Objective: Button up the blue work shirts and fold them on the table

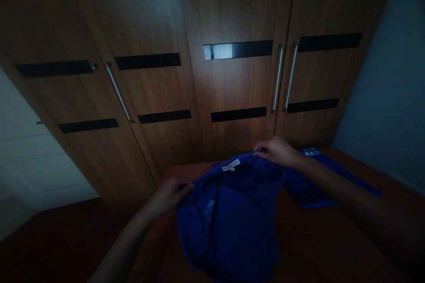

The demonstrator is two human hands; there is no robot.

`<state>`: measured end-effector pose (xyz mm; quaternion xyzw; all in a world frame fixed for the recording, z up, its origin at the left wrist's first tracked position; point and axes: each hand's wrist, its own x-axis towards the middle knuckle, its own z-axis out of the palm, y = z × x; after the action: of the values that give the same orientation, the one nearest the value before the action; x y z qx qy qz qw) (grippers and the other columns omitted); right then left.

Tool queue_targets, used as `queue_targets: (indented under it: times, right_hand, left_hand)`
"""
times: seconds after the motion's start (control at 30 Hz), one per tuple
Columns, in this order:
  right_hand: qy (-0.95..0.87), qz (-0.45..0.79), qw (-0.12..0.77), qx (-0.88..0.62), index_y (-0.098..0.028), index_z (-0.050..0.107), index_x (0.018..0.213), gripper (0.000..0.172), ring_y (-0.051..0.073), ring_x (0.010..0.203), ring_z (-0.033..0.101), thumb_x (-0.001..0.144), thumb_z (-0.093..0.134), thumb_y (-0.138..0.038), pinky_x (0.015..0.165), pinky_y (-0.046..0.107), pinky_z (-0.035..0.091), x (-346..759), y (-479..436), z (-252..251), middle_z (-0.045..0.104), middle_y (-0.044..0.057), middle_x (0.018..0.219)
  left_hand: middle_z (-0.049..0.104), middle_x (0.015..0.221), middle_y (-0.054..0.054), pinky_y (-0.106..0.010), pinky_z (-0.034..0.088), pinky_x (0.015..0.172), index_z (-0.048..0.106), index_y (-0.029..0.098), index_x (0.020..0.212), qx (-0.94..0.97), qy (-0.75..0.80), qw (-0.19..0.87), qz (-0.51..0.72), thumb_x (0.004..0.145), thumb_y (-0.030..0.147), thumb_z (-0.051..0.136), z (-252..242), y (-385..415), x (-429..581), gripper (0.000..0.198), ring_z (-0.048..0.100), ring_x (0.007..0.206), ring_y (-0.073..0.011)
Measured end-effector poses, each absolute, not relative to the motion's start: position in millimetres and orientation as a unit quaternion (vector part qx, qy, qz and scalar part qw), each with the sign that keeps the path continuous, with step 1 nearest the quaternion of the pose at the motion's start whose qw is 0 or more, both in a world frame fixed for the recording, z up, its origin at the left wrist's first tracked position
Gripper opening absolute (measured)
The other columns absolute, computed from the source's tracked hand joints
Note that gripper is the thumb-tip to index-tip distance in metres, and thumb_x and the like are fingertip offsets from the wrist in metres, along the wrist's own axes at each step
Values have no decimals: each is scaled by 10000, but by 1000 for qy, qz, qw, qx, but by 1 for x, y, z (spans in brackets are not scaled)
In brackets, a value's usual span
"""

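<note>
A blue garment point(245, 221) hangs loose and creased over a reddish surface point(305, 239), its white label point(231, 165) facing up; from here I can't tell whether its lower end touches down. The left hand point(175, 192) and right hand point(275, 150) each pinch the collar edge, well apart. It's unfolded, so I'd judge that one unfinished. Beside it, a lettered blue cloth point(323, 179) lies flat, seemingly done. A wooden wardrobe point(232, 84) stands beyond.

The garment point(244, 216) spans from left hand point(174, 192) to right hand point(278, 151), above the covered surface point(305, 241); a second garment point(303, 192) lies rightward on it; behind, the wardrobe point(229, 82); to its right, a wall point(387, 101).
</note>
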<state>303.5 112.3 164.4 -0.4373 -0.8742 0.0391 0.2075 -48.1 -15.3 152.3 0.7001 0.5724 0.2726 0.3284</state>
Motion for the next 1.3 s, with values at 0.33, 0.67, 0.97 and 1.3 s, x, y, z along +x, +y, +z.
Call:
queue_targets:
  times: [0.33,0.67,0.97,1.3]
  right_hand:
    - [-886,195,236,-347,-200,497,785,224,125,650,513,867,508,-409,588,243,354,323,88,168,540,-16,698]
    - [-903,280,92,-313,-191,648,879,146,138,694,587,816,550,-278,619,236,422,322,65,172,653,-10,794]
    - [-727,553,234,-333,-176,638,1025,381,190,877,630,859,519,-498,797,339,485,322,66,138,680,53,964]
    - [-743,583,51,-324,-183,660,940,281,156,810,601,743,676,-383,719,276,465,323,40,115,636,11,888]
  left_hand:
    - [543,604,20,-224,371,512,590,184,690,731,585,218,276,853,479,437,165,-10,-47,371,508,562,-145]
    - [662,766,-20,-286,467,684,623,205,831,752,577,132,290,888,453,397,179,-5,-59,340,617,729,-194]
    - [664,764,-24,-287,475,694,626,209,843,735,602,117,289,887,495,384,176,-1,-76,377,625,751,-207]
    - [654,786,-6,-242,460,616,638,206,878,720,580,245,292,889,475,420,151,-25,-83,347,600,721,-180]
